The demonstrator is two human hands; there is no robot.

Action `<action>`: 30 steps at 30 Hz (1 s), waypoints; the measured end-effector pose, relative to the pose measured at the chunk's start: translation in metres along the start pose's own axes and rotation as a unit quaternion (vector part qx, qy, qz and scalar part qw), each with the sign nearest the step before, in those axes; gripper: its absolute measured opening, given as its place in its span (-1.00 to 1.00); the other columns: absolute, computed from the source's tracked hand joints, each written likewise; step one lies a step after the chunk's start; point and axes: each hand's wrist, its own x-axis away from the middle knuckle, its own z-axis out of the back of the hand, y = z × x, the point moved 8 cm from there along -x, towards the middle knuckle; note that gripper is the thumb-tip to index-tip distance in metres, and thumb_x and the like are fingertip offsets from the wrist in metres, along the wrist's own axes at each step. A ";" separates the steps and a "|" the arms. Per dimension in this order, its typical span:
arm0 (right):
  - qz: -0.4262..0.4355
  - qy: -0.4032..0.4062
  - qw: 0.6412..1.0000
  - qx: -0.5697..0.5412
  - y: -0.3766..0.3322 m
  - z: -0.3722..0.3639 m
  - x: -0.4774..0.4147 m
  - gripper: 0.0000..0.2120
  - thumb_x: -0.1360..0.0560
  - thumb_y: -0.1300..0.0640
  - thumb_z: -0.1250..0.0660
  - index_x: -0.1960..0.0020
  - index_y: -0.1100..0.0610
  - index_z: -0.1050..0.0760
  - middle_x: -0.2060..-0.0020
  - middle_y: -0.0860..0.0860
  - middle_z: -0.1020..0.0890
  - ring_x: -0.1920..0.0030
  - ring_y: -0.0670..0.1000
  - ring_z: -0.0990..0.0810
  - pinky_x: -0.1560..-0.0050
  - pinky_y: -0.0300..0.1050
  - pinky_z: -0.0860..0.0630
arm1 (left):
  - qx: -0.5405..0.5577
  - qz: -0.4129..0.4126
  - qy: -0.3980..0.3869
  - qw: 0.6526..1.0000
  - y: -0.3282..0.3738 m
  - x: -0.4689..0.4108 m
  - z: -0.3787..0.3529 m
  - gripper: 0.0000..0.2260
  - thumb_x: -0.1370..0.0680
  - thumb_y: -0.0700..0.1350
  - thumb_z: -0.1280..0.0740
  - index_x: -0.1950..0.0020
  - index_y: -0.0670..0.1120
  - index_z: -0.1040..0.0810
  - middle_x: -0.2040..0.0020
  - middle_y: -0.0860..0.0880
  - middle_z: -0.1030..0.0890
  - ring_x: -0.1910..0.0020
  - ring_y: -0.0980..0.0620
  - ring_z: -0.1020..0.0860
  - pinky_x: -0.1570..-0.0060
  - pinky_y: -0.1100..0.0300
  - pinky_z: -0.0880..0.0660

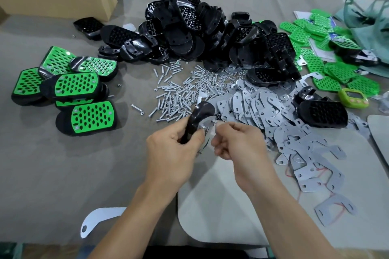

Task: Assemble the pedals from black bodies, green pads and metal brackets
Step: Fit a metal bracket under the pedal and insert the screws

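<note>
At the 6 o'clock edge of the tabletop [63, 164], the left hand [174, 147] grips a black body [199, 114] edge-up, so the bracket [205, 123] laid on its underside faces the right hand [237, 145]. That hand's curled thumb and forefinger pinch a small fastener [214, 121] at the bracket, likely a nut being started on a screw end, though it is too blurred to be sure. The stock fans out within reach: screws [181, 92] just beyond the hands at 12, spare bodies [200, 33] heaped farther behind, loose brackets [273, 115] at 2, and green pads [315, 48] farther out. Finished pedals [73, 90] are set apart at 10, clear of the loose parts.
</note>
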 end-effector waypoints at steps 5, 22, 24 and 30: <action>0.168 -0.003 0.968 0.189 -0.025 -0.003 0.014 -0.96 -0.37 0.08 -0.36 0.21 0.03 -0.57 0.46 0.00 -0.62 0.42 0.07 -0.55 0.30 -0.02 -0.49 | -0.065 -0.015 -0.046 0.997 0.009 -0.001 -0.011 -0.90 -0.45 0.03 -0.36 0.06 0.12 -0.61 0.35 0.10 -0.57 0.39 0.09 -0.44 0.38 0.20 -0.46; 0.129 -0.012 0.984 0.126 -0.019 0.007 0.015 -0.80 -0.44 0.11 -0.32 0.29 0.19 -0.57 0.51 0.05 -0.53 0.47 -0.02 -0.34 0.36 -0.08 -0.28 | -0.073 -0.068 -0.059 0.993 0.019 0.015 -0.014 -0.77 -0.48 -0.02 -0.38 -0.11 0.21 -0.62 0.33 0.11 -0.55 0.40 0.12 -0.43 0.34 0.37 -0.44; 0.146 -0.001 0.977 0.153 -0.022 0.007 0.016 -0.84 -0.45 0.11 -0.34 0.29 0.12 -0.59 0.50 -0.03 -0.56 0.49 -0.08 -0.39 0.35 -0.18 -0.34 | -0.076 -0.069 -0.049 0.994 0.021 0.015 -0.012 -0.76 -0.49 0.00 -0.37 -0.14 0.20 -0.64 0.32 0.14 -0.58 0.39 0.17 -0.47 0.32 0.41 -0.43; 0.190 0.021 0.969 0.154 -0.033 0.005 0.017 -0.77 -0.49 0.25 -0.37 0.32 0.05 -0.56 0.52 -0.10 -0.52 0.48 -0.15 -0.41 0.40 -0.37 -0.30 | -0.093 -0.147 -0.024 0.984 0.041 0.014 -0.008 -0.61 -0.54 0.00 -0.35 -0.35 -0.03 -0.64 0.28 0.06 -0.66 0.33 0.08 -0.56 0.27 0.24 -0.50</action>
